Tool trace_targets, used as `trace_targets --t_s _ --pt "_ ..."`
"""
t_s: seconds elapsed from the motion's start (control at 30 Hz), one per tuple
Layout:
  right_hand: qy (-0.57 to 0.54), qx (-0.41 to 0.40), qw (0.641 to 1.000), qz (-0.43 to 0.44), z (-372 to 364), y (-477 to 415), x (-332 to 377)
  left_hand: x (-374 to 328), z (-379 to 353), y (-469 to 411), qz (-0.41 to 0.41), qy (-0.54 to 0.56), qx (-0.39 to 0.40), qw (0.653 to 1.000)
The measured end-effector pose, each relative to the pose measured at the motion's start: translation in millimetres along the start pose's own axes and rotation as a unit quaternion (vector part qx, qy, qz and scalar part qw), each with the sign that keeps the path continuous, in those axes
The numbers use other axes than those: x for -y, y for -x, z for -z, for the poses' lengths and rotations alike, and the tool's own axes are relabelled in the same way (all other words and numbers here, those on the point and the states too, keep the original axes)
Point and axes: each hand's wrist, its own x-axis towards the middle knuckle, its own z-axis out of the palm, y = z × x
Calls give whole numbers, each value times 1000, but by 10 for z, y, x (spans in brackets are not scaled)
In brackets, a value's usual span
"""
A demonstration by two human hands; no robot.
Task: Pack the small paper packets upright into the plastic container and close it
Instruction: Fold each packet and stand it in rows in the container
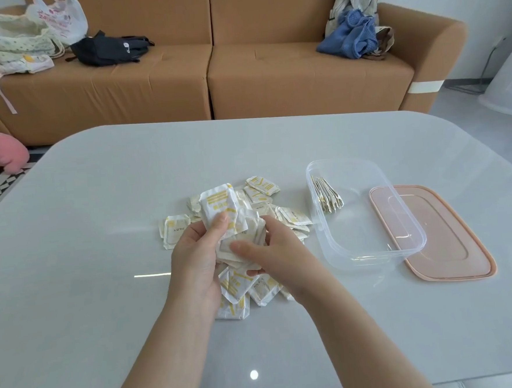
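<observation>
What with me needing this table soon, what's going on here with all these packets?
A person works at the table. The left hand and right hand together hold a bunch of small paper packets above the loose pile. A few packets already stand upright in the open plastic container; its pink lid lies beside it.

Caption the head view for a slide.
Left hand and right hand hold packets above the pile; a small row stands in the clear container; the pink lid is off.
</observation>
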Motion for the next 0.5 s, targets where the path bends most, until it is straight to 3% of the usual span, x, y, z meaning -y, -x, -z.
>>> trace_targets --t_s 0.23,0.4,0.5 --pt "22 3 1000 -14 129 22 48 -119 145 -177 -10 3 -36 999" --pt "-58 8 998 2 264 22 81 -122 281 -246 -62 -39 -78 994" --pt "-107 43 993 0 283 23 107 -58 227 -230 -71 -112 -53 990"
